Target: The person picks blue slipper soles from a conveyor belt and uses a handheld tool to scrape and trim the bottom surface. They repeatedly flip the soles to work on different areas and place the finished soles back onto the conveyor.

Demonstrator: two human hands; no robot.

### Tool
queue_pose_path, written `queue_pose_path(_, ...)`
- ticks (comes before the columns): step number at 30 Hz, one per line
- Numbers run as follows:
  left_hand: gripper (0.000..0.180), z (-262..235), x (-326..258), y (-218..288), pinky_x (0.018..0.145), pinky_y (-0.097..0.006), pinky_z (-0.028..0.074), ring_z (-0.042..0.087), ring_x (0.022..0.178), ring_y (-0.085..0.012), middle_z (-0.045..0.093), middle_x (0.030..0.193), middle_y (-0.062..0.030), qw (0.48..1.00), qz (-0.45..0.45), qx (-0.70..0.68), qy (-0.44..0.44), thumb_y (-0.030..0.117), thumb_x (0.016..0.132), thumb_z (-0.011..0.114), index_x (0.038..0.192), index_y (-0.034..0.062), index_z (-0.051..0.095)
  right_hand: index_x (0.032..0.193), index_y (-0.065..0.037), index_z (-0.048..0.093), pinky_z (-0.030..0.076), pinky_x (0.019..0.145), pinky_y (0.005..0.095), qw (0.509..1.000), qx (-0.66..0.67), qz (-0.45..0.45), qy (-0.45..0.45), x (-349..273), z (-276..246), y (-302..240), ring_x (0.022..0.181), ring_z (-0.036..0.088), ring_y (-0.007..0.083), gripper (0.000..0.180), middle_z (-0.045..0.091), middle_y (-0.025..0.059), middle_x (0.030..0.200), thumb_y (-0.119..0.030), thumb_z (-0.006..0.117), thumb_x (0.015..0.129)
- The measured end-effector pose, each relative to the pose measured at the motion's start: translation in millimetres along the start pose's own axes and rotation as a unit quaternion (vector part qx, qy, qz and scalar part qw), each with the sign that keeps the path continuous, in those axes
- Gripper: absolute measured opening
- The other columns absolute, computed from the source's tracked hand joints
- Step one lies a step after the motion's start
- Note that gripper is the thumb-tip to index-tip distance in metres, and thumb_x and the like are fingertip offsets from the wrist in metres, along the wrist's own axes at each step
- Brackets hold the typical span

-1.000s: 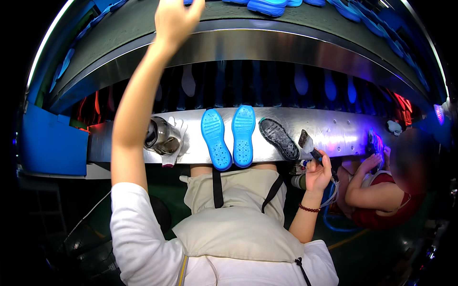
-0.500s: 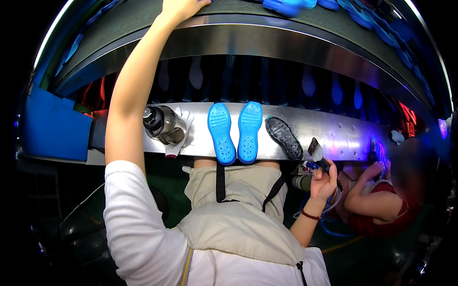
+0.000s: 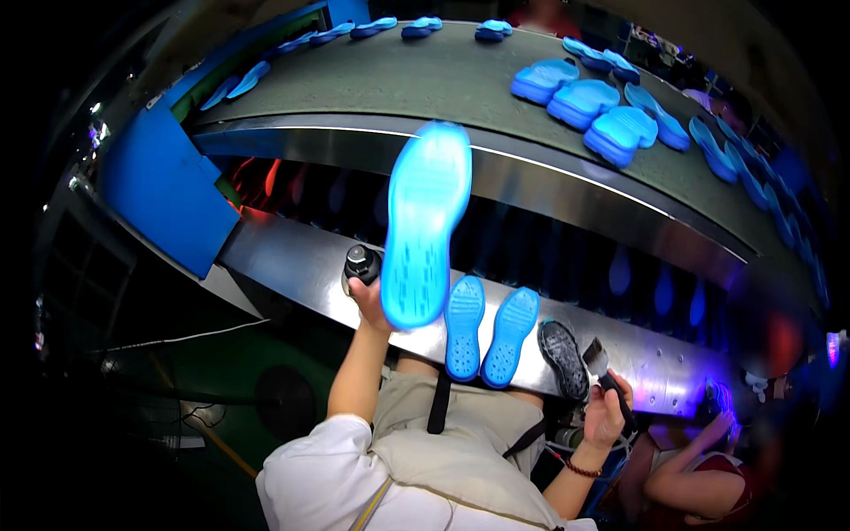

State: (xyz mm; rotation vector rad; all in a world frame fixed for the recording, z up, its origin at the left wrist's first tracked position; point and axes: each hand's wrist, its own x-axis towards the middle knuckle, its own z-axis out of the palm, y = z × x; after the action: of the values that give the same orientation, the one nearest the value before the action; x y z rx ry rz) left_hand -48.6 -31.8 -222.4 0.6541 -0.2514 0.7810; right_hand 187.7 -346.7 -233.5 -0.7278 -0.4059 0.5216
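A: What do we log for the left hand point(image 3: 370, 303)?
B: One raised sole point(image 3: 429, 226), bright blue, centre of frame. We see the hand gripping its lower left edge, fingers mostly hidden; held so, we judge, to leave the broad face uncovered.
A: Right hand point(image 3: 606, 418), lower right?
B: Closed round the dark handle of one brush point(image 3: 611, 384), bristles up, beside the black sole point(image 3: 563, 358). Whether they touch, we cannot tell. Gripped low, it seems, to keep fingers off the bristles.
A: On the metal counter point(image 3: 292, 274), below centre?
B: Two flat soles point(image 3: 465, 327), blue, side by side, lower ends at the counter's edge, likely for easy reach. One dark bottle point(image 3: 361, 264), left of the pair, probably there to leave them room.
A: Upper frame?
B: One grey-green belt point(image 3: 398, 80); we count stacked soles point(image 3: 580, 102) among its blue stock.
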Motion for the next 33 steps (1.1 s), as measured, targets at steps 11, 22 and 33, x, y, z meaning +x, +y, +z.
queue_pose_path(11,0.087,48,-14,-106,0.092,-0.05,0.041,0.051,0.108,-0.0358,0.05,0.119,-0.0217,0.959,-0.268,-0.086,0.043,0.064,0.072,0.052,0.133,0.0056,0.032,0.101,0.006,0.058,0.037,0.098,0.0389,0.986,-0.006,0.113,-0.119,27,66,32,0.107,0.054,0.0284,0.024,0.059,0.0209,0.108,0.0,0.056,0.077)
queue_pose_path(22,0.094,61,-14,-137,0.092,-0.048,0.041,0.052,0.107,-0.0314,0.052,0.116,-0.0176,0.941,-0.302,-0.141,0.058,0.079,0.075,0.009,0.133,0.0091,0.035,0.092,0.001,0.066,0.047,0.067,0.0226,0.953,-0.285,0.02,-0.1,72,107,52,0.074,0.062,0.0128,0.017,0.067,0.0095,0.085,-0.002,0.064,0.076)
queue_pose_path(33,0.094,58,-7,-81,0.087,-0.047,0.044,0.056,0.096,-0.0315,0.057,0.105,-0.0203,0.939,-0.289,-0.043,0.179,0.077,0.077,0.007,0.125,0.0048,0.042,0.088,-0.002,0.066,0.048,0.068,0.0281,0.82,-0.42,0.004,-0.388,11,113,6,0.074,0.063,0.0176,0.018,0.066,0.0097,0.08,-0.008,0.067,0.071)
